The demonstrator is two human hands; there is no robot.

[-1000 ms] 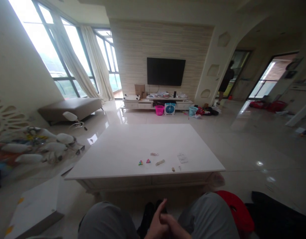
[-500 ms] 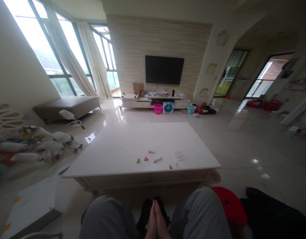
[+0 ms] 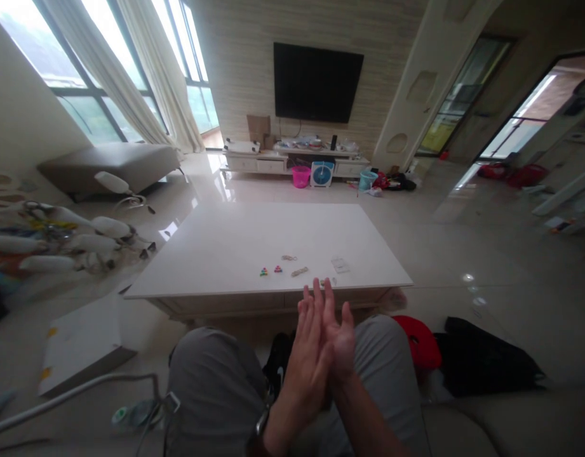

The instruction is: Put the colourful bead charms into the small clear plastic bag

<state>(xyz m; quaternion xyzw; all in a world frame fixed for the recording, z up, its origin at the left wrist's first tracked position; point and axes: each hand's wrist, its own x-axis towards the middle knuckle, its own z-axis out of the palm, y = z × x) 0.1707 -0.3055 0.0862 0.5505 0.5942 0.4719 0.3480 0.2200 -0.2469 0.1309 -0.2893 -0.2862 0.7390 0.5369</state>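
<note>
My left hand (image 3: 307, 355) lies against my right hand (image 3: 338, 339), fingers of both stretched out and pointing toward the table's front edge. Neither hand holds anything that shows. The right palm faces up, its thumb apart. Beyond the fingertips, on the white table (image 3: 273, 235), are a green and multicoloured bead cluster (image 3: 263, 271), a pink one (image 3: 277, 270), a beige twisted strip (image 3: 300, 272), a small cord-like piece (image 3: 288, 258) and a clear plastic case (image 3: 340, 264). A tiny item (image 3: 334, 281) is partly behind the right fingertips.
A red stool (image 3: 422, 339) stands right of my knees, beside a black cloth (image 3: 487, 362). At lower left lies a white box (image 3: 82, 339) near a metal tube (image 3: 82, 390). White lamp parts (image 3: 101, 244) crowd the left floor.
Both hands have risen and reached forward from between the knees, and the pressed palms have shifted apart at an angle. The view has tilted down.
</note>
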